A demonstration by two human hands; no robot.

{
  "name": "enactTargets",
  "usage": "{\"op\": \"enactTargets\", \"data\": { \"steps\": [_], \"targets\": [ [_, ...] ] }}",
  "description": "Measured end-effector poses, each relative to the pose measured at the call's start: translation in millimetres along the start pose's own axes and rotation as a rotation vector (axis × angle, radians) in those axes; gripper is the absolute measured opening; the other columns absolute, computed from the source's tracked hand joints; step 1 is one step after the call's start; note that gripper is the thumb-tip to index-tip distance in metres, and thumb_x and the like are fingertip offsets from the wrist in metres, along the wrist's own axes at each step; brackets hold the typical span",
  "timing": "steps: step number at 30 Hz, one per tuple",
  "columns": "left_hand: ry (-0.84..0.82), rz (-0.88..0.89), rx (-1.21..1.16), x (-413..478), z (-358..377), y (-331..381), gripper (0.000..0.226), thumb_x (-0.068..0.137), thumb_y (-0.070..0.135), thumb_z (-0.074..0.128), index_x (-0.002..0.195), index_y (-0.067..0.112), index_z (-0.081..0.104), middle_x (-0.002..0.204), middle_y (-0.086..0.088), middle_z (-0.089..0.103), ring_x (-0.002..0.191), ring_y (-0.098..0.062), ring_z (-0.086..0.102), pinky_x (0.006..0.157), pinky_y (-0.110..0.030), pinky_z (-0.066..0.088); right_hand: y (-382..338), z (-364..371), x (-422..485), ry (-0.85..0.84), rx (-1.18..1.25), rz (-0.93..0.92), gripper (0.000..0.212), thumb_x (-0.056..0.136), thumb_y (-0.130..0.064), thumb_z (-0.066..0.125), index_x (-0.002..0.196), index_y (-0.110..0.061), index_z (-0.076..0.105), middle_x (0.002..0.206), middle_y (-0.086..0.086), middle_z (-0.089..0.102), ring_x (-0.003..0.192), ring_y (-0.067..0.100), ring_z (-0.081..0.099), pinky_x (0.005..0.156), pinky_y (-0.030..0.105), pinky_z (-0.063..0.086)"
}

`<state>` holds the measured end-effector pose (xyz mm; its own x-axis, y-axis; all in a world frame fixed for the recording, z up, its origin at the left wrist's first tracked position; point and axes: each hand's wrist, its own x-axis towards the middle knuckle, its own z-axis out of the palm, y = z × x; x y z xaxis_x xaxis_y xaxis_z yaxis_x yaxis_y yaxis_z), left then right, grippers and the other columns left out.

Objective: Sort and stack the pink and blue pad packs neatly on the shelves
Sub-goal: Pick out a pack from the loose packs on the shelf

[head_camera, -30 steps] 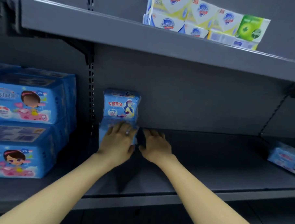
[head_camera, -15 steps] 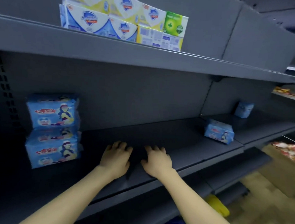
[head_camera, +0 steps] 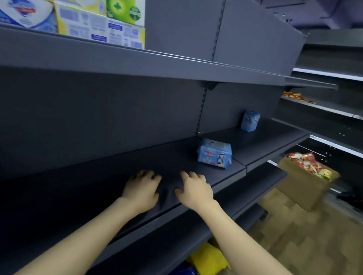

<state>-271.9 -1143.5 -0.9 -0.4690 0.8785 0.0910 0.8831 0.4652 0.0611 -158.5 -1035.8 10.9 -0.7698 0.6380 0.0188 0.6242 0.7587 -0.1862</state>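
Observation:
A blue pad pack (head_camera: 214,153) lies on the dark grey shelf (head_camera: 91,175), to the right of my hands near the shelf's right end. A second blue pad pack (head_camera: 250,121) stands upright farther right on the adjoining shelf section. My left hand (head_camera: 142,188) and my right hand (head_camera: 195,190) hover side by side over the bare shelf, palms down, fingers loosely bent, holding nothing. No pink pack is in view.
Soap boxes (head_camera: 77,14) sit on the upper shelf at top left. A cardboard box of snack packets (head_camera: 305,180) stands on the floor at right. Yellow and blue items (head_camera: 206,263) lie on the shelf below. More shelving runs along the right.
My view has swung right; the stacked blue packs at left have left the frame. Both hands moved off the stack and now sit over bare shelf, closer to the lying pack.

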Motion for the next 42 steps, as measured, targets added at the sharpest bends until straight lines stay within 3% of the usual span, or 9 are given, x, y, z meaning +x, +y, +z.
{"op": "enactTargets", "data": {
  "steps": [14,24,32,36,42],
  "targets": [
    [-0.03,0.025,-0.059,104,17,107,0.05,0.091,0.03,0.049,0.138,0.018,0.037,0.138,-0.005,0.038,0.122,-0.026,0.041,0.091,-0.037,0.044,140,-14,46,-0.009,0.009,0.074,0.058,0.092,-0.034,0.049,0.144,-0.019,0.027,0.139,0.009,0.039,0.128,0.034,0.034,0.096,0.044,0.04],
    [0.008,-0.052,-0.147,162,16,106,0.066,0.09,0.032,0.052,0.146,0.021,0.018,0.143,-0.005,0.027,0.126,-0.028,0.037,0.093,-0.04,0.045,179,-27,81,0.027,0.061,0.162,0.059,0.092,-0.032,0.052,0.142,-0.014,0.026,0.135,0.011,0.043,0.125,0.033,0.038,0.091,0.042,0.044],
    [-0.013,-0.127,-0.254,205,24,93,0.082,0.088,0.028,0.057,0.149,0.017,0.004,0.146,-0.011,0.029,0.131,-0.03,0.035,0.097,-0.042,0.041,182,-28,115,0.103,0.138,0.18,0.064,0.089,-0.024,0.055,0.142,-0.012,0.022,0.125,0.014,0.05,0.112,0.036,0.047,0.074,0.037,0.043],
    [-0.023,-0.095,-0.366,221,33,86,0.081,0.086,0.024,0.06,0.148,0.014,0.01,0.139,-0.011,0.044,0.124,-0.029,0.047,0.093,-0.039,0.045,177,-26,126,0.073,0.183,0.177,0.06,0.091,-0.02,0.053,0.142,-0.009,0.023,0.127,0.015,0.051,0.113,0.036,0.048,0.08,0.038,0.045],
    [0.045,-0.072,-0.538,230,43,92,0.061,0.082,0.018,0.068,0.132,0.008,0.034,0.128,-0.011,0.055,0.115,-0.028,0.055,0.088,-0.035,0.048,172,-22,130,0.074,0.221,0.195,0.057,0.091,-0.018,0.055,0.139,-0.003,0.026,0.125,0.017,0.053,0.113,0.035,0.051,0.078,0.035,0.044]
  ]
}}
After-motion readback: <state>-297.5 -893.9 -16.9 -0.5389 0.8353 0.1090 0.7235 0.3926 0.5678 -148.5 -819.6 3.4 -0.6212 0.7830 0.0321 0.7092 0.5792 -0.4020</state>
